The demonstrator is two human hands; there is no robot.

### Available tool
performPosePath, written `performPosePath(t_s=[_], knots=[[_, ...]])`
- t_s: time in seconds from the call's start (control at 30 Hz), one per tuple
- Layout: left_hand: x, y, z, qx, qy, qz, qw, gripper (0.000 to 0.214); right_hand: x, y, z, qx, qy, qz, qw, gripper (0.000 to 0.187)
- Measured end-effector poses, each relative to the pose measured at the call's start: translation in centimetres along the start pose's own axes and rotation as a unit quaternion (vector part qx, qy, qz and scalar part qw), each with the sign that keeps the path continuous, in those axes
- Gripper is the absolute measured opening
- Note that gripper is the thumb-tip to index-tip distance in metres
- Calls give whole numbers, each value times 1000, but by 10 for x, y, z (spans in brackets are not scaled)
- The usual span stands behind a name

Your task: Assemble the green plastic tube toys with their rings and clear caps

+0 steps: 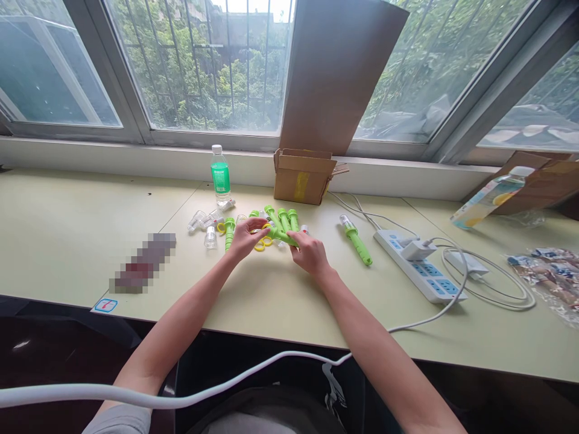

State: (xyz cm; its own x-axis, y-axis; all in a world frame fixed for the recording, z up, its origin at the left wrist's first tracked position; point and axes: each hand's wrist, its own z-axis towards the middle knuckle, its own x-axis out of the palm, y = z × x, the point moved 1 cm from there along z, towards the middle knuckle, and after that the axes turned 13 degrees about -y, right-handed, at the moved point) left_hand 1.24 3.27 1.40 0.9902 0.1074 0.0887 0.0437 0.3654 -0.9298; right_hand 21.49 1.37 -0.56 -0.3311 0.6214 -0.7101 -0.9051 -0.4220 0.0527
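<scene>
Between my two hands is a green plastic flashlight-shaped handle (283, 237), lying almost level just above the table. My left hand (246, 239) is closed at its wider end, near some yellow rings (259, 246); whether a ring is also in those fingers cannot be made out. My right hand (311, 254) grips the narrow end. Behind my hands lie several similar green handles (293, 219), and one more (230, 231) is beside my left hand. Clear plastic caps (210, 237) are grouped at the left. A green handle with a clear cap (356, 240) lies apart on the right.
A green-labelled bottle (221, 175) and a cardboard box (301, 176) stand at the back. On the right are a power strip (418, 265) with cables, a tilted drink bottle (492, 198) and a plastic-wrapped bundle (549, 274). A white cable (226, 386) crosses in front of me.
</scene>
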Motion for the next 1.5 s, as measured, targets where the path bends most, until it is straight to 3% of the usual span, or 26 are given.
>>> performPosePath(t_s=[0.27,0.8,1.13,1.33,1.5], knots=[[1,-3,-1,-3,-15,0,1000,34,-1,3,0,-9,7,5,1000,31],[8,-2,-9,45,42,-2,998,24,-6,17,0,-25,60,-8,998,63],[8,-1,-9,110,16,74,991,27,-8,19,2,-19,106,-40,993,65],[7,-1,-6,163,44,104,980,28,-8,19,3,-12,133,-45,990,65],[4,0,-4,164,54,107,979,26,-10,20,3,-10,137,-37,990,63]])
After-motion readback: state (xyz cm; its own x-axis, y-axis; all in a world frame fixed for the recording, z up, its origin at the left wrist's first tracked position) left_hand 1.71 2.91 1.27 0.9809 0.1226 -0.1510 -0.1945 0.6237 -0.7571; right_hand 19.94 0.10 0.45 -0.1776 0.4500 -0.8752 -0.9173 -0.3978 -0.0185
